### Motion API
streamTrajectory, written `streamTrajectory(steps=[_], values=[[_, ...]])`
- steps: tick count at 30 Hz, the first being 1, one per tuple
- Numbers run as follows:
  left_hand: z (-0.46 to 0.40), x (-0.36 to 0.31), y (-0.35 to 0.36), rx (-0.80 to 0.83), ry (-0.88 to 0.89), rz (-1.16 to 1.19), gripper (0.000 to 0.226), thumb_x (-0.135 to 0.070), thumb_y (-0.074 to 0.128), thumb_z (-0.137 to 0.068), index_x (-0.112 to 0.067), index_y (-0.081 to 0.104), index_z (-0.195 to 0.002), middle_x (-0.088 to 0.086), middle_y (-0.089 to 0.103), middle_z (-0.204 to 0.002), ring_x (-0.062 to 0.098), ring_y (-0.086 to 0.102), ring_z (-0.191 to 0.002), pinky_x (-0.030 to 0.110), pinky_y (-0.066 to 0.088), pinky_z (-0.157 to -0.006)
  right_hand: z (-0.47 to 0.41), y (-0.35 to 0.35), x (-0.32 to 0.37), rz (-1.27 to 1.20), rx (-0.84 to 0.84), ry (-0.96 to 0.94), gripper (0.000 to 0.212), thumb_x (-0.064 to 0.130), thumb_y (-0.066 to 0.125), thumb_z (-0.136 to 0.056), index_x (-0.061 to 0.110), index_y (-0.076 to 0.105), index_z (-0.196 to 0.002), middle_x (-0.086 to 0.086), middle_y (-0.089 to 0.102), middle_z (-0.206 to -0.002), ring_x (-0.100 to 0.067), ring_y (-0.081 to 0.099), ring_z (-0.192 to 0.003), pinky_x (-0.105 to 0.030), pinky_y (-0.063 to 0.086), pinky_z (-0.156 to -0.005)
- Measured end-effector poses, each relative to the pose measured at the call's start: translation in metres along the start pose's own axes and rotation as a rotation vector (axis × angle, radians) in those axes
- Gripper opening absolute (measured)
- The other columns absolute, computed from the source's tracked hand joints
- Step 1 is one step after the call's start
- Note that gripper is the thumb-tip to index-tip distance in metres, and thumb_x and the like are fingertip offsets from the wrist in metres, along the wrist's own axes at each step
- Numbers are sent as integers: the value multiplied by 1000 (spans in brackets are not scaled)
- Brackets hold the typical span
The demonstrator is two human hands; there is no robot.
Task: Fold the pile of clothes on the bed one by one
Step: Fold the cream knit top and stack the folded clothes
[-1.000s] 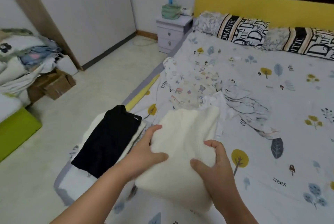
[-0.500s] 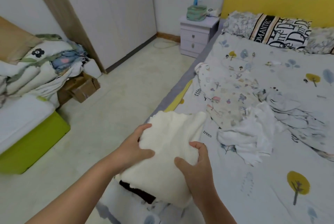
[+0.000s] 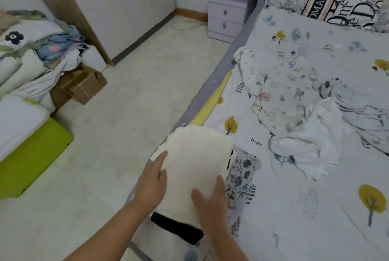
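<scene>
A folded cream knit garment (image 3: 194, 161) lies on top of a folded black garment (image 3: 179, 228) at the bed's near left corner. My left hand (image 3: 152, 180) rests on the cream garment's left edge with fingers straight. My right hand (image 3: 210, 199) lies flat on its near right part, fingers extended. Further along the bed (image 3: 315, 208) sits the unfolded pile: a crumpled white garment (image 3: 309, 145), a pale printed garment (image 3: 280, 92) and a white piece with dark line drawings (image 3: 357, 113).
The tiled floor (image 3: 126, 124) lies to the left of the bed. A white nightstand (image 3: 229, 14) stands at the head of the bed, beside patterned pillows (image 3: 328, 1). At far left are heaped bedding (image 3: 27, 54), cardboard boxes (image 3: 82, 86) and a green box (image 3: 31, 155).
Both hands carried the cream garment left and set it down on the black garment. My fingers, curled round it before, now lie flat on top. The view has swung left.
</scene>
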State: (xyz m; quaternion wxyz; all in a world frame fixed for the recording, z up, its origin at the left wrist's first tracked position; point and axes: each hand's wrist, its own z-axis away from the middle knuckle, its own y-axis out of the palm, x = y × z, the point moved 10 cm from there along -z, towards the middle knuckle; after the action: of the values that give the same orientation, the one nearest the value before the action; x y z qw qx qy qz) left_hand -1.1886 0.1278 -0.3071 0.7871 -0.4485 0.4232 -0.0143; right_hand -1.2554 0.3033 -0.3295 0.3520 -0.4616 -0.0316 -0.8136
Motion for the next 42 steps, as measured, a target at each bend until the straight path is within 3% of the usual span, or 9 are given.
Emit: streamTrajectory(steps=[6,11,14,16,27,31,35,39,42], values=[[14,18,9,28,50,-158,51,-13,35,-99,-24,18,-146,14,48,-119,11,46,-88,11,33,-78,14,4,-21,193,46,-10,78,45,49,-92,32,-4,-148,-7,22,-147,-22,32,-128,-31,31,-105],[14,3,-11,-209,212,-487,56,-31,34,-86,-10,45,-136,27,39,-138,37,29,-129,54,36,-98,15,-2,4,557,-141,-167,87,66,25,-83,24,-16,-147,-13,-3,-156,-25,4,-143,-38,19,-113],[8,-2,13,-76,397,-611,53,-43,20,-97,-20,30,-145,8,29,-150,19,-1,-145,42,6,-113,17,18,3,751,-161,-312,88,61,36,-74,15,21,-147,-20,34,-145,-30,28,-131,-45,41,-101],[5,18,33,63,390,-662,58,-51,12,-98,-23,18,-149,3,28,-151,12,-9,-145,38,-1,-112,15,32,-11,847,-135,-369,91,60,41,-72,17,19,-148,-19,37,-141,-32,34,-127,-48,45,-96],[3,44,44,182,274,-580,65,-63,2,-92,-32,-11,-147,5,14,-151,28,22,-136,46,17,-108,7,40,-29,887,-28,-302,82,62,39,-70,15,36,-138,-19,45,-138,-31,34,-126,-44,48,-87],[3,18,30,212,298,-632,89,-72,-13,-79,-19,5,-148,1,-1,-153,21,8,-140,47,17,-110,14,27,-6,862,66,-283,107,84,-13,-58,22,-17,-146,-11,-11,-157,-25,-7,-145,-39,9,-116],[3,-21,8,173,338,-707,47,-39,35,-74,-17,59,-108,11,66,-111,29,63,-101,43,54,-79,23,-6,15,808,118,-247,125,78,-28,-38,29,1,-150,0,-10,-158,-16,-3,-145,-30,5,-115],[3,-75,6,171,476,-606,40,-29,37,-68,-16,65,-94,5,67,-93,27,68,-83,27,51,-75,26,-52,30,824,83,-277,73,67,19,-87,21,28,-143,1,19,-152,-18,18,-141,-28,20,-110],[5,-116,23,228,484,-480,47,-31,37,-80,-14,62,-115,2,61,-114,24,58,-106,26,41,-87,23,-100,30,842,-16,-309,38,36,37,-98,18,44,-130,0,40,-134,-19,35,-126,-26,31,-100]])
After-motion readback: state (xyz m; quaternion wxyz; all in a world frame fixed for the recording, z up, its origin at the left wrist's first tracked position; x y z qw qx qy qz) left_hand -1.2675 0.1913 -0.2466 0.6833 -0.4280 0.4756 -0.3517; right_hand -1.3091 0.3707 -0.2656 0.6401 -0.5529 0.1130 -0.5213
